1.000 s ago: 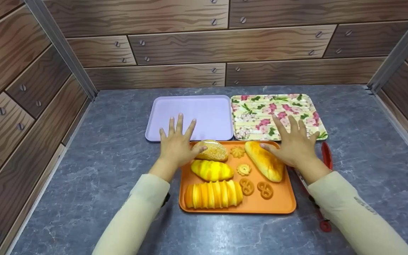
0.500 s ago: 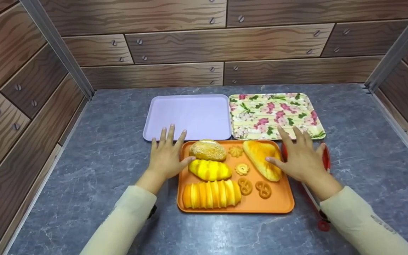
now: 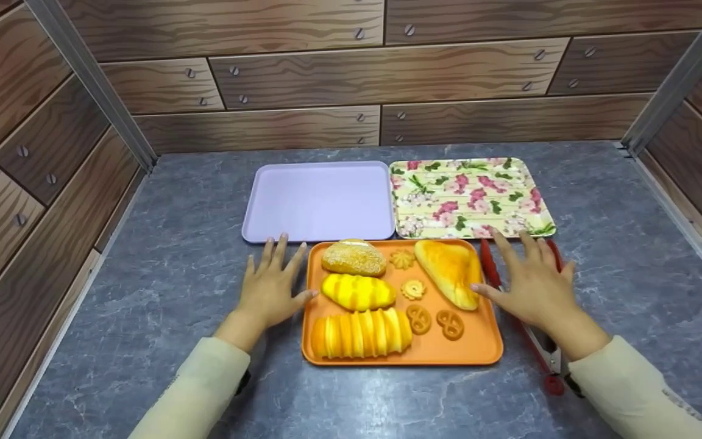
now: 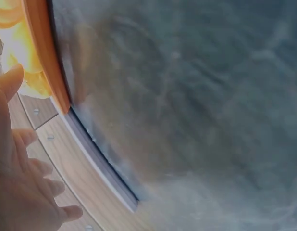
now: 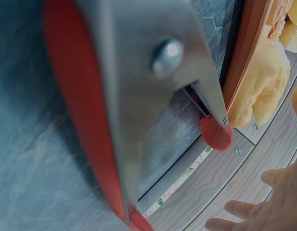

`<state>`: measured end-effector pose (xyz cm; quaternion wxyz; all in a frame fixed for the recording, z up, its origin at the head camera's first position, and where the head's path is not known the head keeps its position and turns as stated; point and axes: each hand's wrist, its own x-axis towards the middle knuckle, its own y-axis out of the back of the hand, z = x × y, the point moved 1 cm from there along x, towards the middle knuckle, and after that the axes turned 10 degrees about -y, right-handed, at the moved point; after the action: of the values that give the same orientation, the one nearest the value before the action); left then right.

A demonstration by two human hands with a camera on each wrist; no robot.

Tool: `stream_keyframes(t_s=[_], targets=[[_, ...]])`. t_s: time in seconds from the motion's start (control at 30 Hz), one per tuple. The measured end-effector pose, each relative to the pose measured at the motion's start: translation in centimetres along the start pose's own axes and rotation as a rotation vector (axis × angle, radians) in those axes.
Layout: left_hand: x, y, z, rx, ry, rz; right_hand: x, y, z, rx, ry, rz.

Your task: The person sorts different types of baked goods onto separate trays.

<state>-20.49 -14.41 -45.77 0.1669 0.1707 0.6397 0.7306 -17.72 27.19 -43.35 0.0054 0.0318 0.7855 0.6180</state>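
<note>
My left hand (image 3: 269, 289), fingers spread straight, is at the left edge of the orange tray (image 3: 479, 349). My right hand (image 3: 537, 289), also spread and holding nothing, is over the red-and-metal tongs (image 3: 547, 347) beside the tray's right edge, partly hiding them. Its thumb overlaps the edge of a long golden bread (image 3: 448, 274). On the tray's left side are a sesame-topped bun (image 3: 354, 257), a yellow striped bread (image 3: 358, 291) and a ridged loaf (image 3: 362, 334). Between the breads lie two round cookies (image 3: 413, 289) and two pretzel-shaped cookies (image 3: 450, 325). The right wrist view shows the tongs' rivet and red ends up close.
Behind the orange tray, a lilac tray (image 3: 320, 201) and a flower-patterned tray (image 3: 470, 198) stand side by side on the grey marbled table (image 3: 162, 292). Wood-patterned panels (image 3: 296, 73) with grey metal corner posts (image 3: 86, 79) enclose the table's back and sides.
Both hands have drawn back and moved apart, from over the trays' edges to either side of the orange tray. More of the breads and the tongs shows.
</note>
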Motion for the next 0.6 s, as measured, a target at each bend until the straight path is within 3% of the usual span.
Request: stream_keyframes(t_s=[0.27, 0.6], targets=[[-0.6, -0.6, 0.0, -0.008, -0.021, -0.056, -1.2, 0.1, 0.7, -0.025, -0.026, -0.028], [-1.0, -1.0, -0.3, -0.071, -0.083, -0.052, -2.3, 0.0, 1.6, -0.075, -0.051, -0.073]])
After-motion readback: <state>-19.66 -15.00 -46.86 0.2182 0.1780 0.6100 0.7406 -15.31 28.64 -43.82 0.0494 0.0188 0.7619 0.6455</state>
